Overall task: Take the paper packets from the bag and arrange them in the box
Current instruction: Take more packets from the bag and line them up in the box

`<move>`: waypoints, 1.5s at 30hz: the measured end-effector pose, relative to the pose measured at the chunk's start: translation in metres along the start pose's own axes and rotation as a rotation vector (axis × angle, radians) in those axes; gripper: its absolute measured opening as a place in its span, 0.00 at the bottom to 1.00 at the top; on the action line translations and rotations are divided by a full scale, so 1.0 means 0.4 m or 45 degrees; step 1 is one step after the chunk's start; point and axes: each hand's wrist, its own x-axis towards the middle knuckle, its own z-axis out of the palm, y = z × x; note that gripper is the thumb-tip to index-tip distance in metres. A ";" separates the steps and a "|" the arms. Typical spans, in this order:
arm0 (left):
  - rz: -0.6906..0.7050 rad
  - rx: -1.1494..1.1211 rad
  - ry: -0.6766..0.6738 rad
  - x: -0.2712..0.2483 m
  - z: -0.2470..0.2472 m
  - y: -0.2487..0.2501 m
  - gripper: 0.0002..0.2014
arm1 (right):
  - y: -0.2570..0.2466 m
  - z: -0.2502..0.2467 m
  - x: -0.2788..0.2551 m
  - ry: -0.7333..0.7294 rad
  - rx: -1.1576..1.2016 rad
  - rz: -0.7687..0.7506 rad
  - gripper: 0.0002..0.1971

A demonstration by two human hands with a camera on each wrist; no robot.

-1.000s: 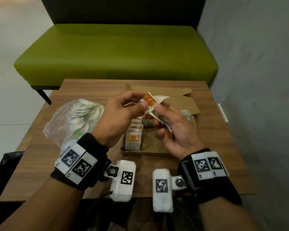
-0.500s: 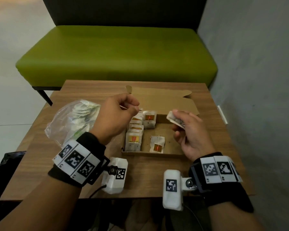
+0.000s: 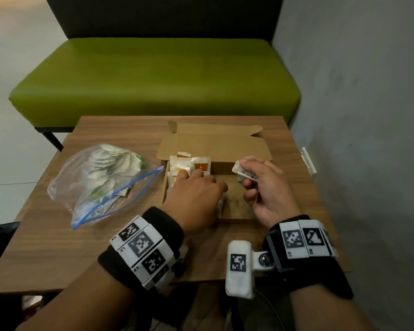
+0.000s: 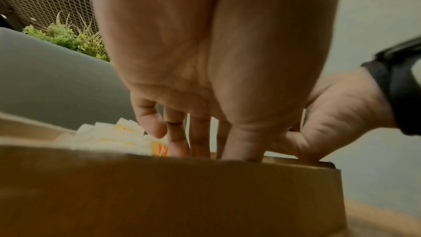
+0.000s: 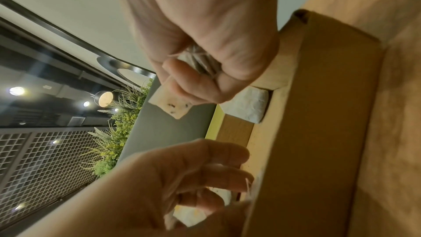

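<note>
While left hand (image 3: 196, 194) hides box (image 3: 239, 206) contents, fingers extended | right hand (image 3: 265, 187) pinches packets (image 3: 243, 172)

wooden table (image 3: 120, 247), plastic bag (image 3: 101, 185), cardboard box (image 3: 239, 211)

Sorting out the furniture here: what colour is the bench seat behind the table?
Green; the bench seat shows best in the head view.

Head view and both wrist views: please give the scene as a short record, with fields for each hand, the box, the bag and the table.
left hand: reaches into the box, fingers straight on the standing packets
right hand: grips several paper packets above the box
box: open cardboard, lid folded back, packets in a row at its left side
bag: clear zip bag, left of the box, more packets inside
table: wooden, carries bag and box
</note>
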 end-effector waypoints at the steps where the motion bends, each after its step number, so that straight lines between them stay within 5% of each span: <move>1: -0.015 0.011 -0.003 0.004 0.001 0.001 0.25 | 0.001 0.001 0.000 -0.003 -0.016 -0.001 0.04; 9: -0.055 -0.141 0.094 0.021 -0.004 -0.019 0.12 | 0.001 -0.007 0.002 0.013 -0.117 -0.025 0.09; 16: -0.364 -1.413 0.538 0.001 -0.075 -0.130 0.03 | -0.004 -0.011 0.006 -0.169 -0.327 -0.172 0.12; 20: -0.356 -1.792 0.499 -0.002 -0.065 -0.124 0.04 | 0.006 0.014 0.001 -0.329 -0.440 -0.359 0.04; 26: -0.338 -1.578 0.439 -0.001 -0.054 -0.110 0.06 | 0.017 0.031 0.007 -0.247 -0.544 -0.567 0.04; 30: -0.235 -1.355 0.535 -0.010 -0.063 -0.133 0.15 | 0.017 0.022 0.010 -0.236 -0.745 -0.706 0.05; 32: -0.153 -1.244 0.596 -0.009 -0.062 -0.134 0.12 | 0.015 0.021 0.008 -0.247 -0.816 -0.754 0.05; 35: -0.114 -1.225 0.722 -0.005 -0.061 -0.126 0.02 | 0.011 0.026 -0.001 -0.339 -0.818 -0.734 0.04; 42: -0.109 -1.173 0.677 -0.007 -0.048 -0.129 0.02 | 0.010 0.013 0.003 -0.325 -0.994 -0.742 0.06; 45: -0.260 -0.996 0.656 -0.005 -0.034 -0.153 0.05 | 0.021 0.012 0.017 -0.264 -1.176 -0.644 0.10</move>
